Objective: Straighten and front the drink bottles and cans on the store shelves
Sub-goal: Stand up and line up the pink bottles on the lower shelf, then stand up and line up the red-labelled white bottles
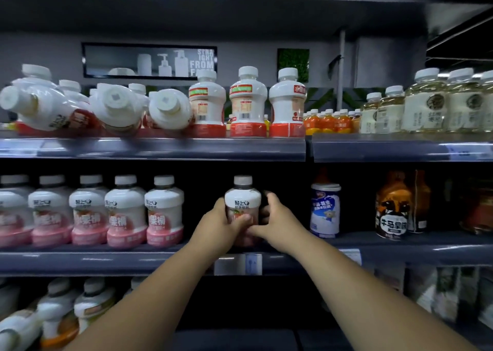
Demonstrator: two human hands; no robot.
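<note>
Now my left grip (221, 222) and right grip (274, 217) both clasp the bottle (242, 198), one from each side. It stands upright near the shelf (106, 260) front, apart from the row (164, 212) at its left, so I judge it must slide left.

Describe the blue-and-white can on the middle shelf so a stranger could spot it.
On the middle shelf, a row of pink-based bottles fills the left half. Right of the single pink bottle gripped by the left hand and right hand, the can stands upright. It is the only straight-sided blue-and-white container there; its right-hand neighbour is a brown bottle with a black label.
</note>
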